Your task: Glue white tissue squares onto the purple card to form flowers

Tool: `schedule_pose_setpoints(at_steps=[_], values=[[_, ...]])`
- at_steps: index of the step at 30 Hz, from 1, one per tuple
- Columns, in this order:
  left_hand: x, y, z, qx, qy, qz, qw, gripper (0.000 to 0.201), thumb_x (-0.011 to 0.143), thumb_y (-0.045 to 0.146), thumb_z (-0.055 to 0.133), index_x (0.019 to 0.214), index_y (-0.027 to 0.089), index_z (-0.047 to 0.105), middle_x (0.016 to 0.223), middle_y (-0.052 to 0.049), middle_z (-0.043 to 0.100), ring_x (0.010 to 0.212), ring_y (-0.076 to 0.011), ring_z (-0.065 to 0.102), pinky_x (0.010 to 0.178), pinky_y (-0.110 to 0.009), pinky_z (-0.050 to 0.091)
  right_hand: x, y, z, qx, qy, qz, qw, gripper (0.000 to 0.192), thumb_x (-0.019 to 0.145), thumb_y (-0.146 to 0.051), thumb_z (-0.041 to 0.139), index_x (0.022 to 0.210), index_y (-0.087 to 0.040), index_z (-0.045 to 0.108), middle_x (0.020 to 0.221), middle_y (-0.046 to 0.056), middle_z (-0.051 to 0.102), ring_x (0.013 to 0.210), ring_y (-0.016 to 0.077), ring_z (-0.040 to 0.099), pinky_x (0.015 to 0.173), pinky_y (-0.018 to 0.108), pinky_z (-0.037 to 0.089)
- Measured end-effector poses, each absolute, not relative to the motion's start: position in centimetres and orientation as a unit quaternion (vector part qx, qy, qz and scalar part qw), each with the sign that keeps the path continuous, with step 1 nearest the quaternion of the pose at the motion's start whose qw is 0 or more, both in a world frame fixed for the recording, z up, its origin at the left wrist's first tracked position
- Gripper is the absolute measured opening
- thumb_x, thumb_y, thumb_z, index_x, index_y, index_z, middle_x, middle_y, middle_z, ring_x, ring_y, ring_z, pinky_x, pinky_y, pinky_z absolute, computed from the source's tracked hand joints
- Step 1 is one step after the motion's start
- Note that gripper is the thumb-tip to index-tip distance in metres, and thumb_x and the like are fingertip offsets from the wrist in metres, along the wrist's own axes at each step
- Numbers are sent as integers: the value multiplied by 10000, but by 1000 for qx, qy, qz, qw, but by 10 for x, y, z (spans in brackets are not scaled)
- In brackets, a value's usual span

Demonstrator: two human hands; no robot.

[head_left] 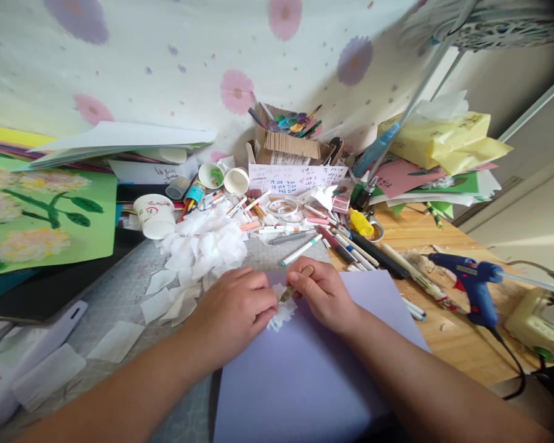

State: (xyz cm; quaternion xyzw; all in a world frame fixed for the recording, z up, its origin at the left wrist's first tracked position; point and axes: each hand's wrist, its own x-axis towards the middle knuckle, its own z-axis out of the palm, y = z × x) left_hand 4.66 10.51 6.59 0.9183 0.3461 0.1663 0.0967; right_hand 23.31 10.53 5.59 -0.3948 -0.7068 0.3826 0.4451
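My right hand [322, 296] is closed around a short, thin wooden stick [300, 280], whose lower end points down at a small cluster of white tissue paper [281, 314]. That cluster lies near the far left part of a purple sheet [305, 381]. My left hand [240, 304] is closed, its thumb and fingertips pinching the left edge of the tissue cluster; the fingertips are partly hidden. Behind my left hand is a heap of crumpled white tissue pieces [207, 243]. Flat tissue squares [116, 341] are scattered to its left.
Markers [301, 251] and pencils crowd the back of the table. A blue hot glue gun [477, 289] with a cord lies at right. Paper cups [154, 216] and a cardboard box [286, 147] stand behind. A green flower picture [50, 215] is at left.
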Motion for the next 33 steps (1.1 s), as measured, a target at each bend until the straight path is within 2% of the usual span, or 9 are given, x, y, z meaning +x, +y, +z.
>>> schedule_pose_setpoints(at_steps=[5, 17, 22, 25, 28, 33], values=[[47, 105, 64, 910, 364, 164, 109, 123, 833, 153, 551, 758, 202, 634, 755, -3, 577, 761, -165, 526, 689, -291, 383, 232, 107, 54, -379, -733, 363, 433, 295, 906, -284, 464, 623, -200, 459, 613, -12, 506, 547, 113, 458, 541, 233, 371], [45, 108, 64, 890, 402, 167, 137, 96, 779, 125, 568, 723, 189, 612, 736, -1, 573, 738, -159, 533, 658, -274, 378, 229, 107, 56, -392, -787, 306, 366, 259, 917, -249, 432, 666, -202, 475, 583, -26, 489, 541, 111, 445, 551, 232, 354], [44, 105, 70, 872, 396, 212, 194, 101, 756, 94, 552, 746, 189, 586, 755, 15, 564, 726, -135, 521, 656, -255, 376, 231, 111, 49, -418, -685, 433, 411, 255, 885, -325, 474, 666, -196, 492, 567, -32, 491, 496, 104, 457, 500, 225, 365], [43, 105, 73, 885, 341, 223, 224, 134, 763, 78, 539, 735, 193, 603, 793, 12, 566, 769, -127, 528, 695, -245, 386, 233, 115, 46, -424, -579, 501, 484, 238, 827, -322, 535, 632, -189, 508, 560, -36, 496, 460, 96, 462, 465, 221, 373], [42, 106, 73, 896, 315, 219, 224, 148, 764, 84, 554, 721, 200, 636, 796, 9, 565, 775, -125, 530, 707, -245, 384, 235, 116, 46, -395, -522, 511, 558, 242, 787, -275, 568, 573, -186, 497, 603, -23, 537, 458, 86, 465, 443, 212, 372], [41, 109, 70, 898, 342, 209, 181, 158, 779, 116, 559, 744, 217, 675, 765, 2, 576, 751, -141, 527, 687, -264, 378, 236, 110, 50, -389, -560, 506, 528, 235, 802, -320, 577, 612, -185, 552, 595, -14, 547, 474, 100, 486, 458, 227, 400]])
